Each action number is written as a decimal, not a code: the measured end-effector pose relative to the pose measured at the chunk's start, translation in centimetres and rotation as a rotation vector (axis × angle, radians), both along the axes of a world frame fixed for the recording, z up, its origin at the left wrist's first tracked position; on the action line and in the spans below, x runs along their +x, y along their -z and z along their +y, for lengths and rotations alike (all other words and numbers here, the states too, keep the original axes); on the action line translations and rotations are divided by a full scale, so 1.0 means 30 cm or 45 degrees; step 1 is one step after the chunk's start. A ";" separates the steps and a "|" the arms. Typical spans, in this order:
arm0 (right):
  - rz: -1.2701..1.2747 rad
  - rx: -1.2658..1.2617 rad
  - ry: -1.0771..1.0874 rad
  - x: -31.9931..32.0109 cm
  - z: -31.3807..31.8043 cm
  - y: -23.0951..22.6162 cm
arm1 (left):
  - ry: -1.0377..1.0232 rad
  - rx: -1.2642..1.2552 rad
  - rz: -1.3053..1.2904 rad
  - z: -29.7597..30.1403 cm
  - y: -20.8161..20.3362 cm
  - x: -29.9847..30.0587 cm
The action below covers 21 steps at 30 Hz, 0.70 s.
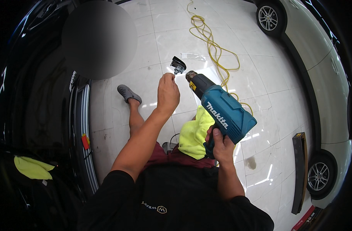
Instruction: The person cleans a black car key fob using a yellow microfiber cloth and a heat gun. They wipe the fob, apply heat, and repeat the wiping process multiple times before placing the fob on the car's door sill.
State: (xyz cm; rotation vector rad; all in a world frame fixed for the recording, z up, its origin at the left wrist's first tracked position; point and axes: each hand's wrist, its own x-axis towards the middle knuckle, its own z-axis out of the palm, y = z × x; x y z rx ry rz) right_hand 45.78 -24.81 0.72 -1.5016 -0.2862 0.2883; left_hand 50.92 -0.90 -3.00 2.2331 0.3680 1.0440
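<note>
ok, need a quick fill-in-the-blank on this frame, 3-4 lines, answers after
1. The right hand grips a teal heat gun by its ____.
2. The left hand holds up a small black part in front of the gun's ____.
3. A ____ cloth lies on the person's lap.
4. The cord coiled on the tiled floor is ____.

Missing words: handle; nozzle; yellow-green; yellow
</note>
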 end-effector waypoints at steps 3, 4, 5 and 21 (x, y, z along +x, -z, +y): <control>-0.003 -0.004 -0.011 0.001 -0.005 0.005 | -0.005 0.006 -0.005 0.005 -0.001 -0.005; -0.003 -0.002 -0.016 0.002 -0.006 0.005 | -0.007 0.010 -0.005 0.004 -0.001 -0.004; -0.004 -0.001 -0.020 0.003 -0.008 0.007 | -0.009 0.014 -0.005 0.004 -0.001 -0.003; -0.013 0.115 -0.104 -0.010 -0.018 0.019 | 0.006 0.036 -0.208 0.005 0.002 -0.015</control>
